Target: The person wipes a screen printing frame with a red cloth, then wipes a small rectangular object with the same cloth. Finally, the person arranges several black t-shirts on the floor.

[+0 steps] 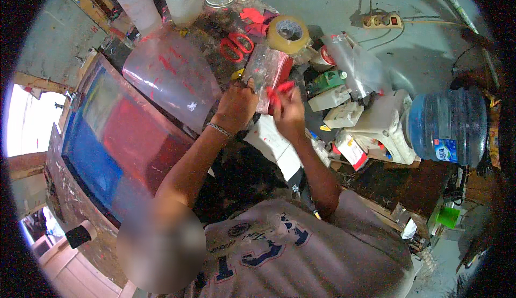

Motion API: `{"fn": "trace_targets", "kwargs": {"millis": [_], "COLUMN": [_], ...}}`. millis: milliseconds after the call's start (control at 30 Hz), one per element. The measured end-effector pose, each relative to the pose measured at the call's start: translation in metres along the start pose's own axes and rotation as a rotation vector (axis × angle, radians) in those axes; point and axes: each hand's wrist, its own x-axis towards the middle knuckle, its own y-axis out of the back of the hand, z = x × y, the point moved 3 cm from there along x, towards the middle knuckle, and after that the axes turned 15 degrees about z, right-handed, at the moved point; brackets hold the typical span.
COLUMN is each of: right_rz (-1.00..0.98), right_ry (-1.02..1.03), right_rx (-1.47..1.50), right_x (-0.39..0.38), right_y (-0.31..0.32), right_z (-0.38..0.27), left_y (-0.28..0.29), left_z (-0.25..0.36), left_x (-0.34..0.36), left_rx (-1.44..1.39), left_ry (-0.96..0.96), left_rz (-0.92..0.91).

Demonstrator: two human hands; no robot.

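Observation:
A box-like block (267,68), red along its right side with a shiny clear top, lies on the cluttered worktop in front of me. My left hand (238,104), with a bracelet at the wrist, has its fingers bent against the block's near left edge. A crumpled red scrap (280,95), like cloth or soft film, is pinched in my right hand (290,116) over the block's near right side. Just beyond lie red-handled scissors (236,47) and a large roll of clear tape (288,33). White paper sheets (274,145) lie below my hands.
A clear plastic sheet with red marks (172,72) and a framed screen painted blue and red (123,137) lie left. Two bottles (138,5) stand behind. Right are white containers (344,114), a jerrycan (384,126), a big blue water jug (449,126) and a power strip (382,20).

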Motion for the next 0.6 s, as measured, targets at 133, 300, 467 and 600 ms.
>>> {"fn": "trace_targets", "kwargs": {"millis": [133,300,467,600], "right_rz": [-0.138,0.076,0.205,0.064], "right_ry": [-0.098,-0.059,0.089,0.024], "right_rx": [0.343,-0.053,-0.201,-0.083], "right_x": [-0.011,0.08,0.086,0.013], "right_y": [0.025,0.019,-0.03,-0.01], "right_z": [-0.029,0.056,0.061,0.01], "left_y": [-0.001,-0.011,-0.019,-0.025], "left_z": [-0.004,-0.008,-0.009,-0.01], "left_x": [0.0,0.003,0.007,0.0], "left_rx": [0.049,0.075,0.027,-0.034], "left_ry": [-0.05,-0.096,-0.057,0.019], "left_rz": [-0.012,0.078,0.014,-0.062]}}
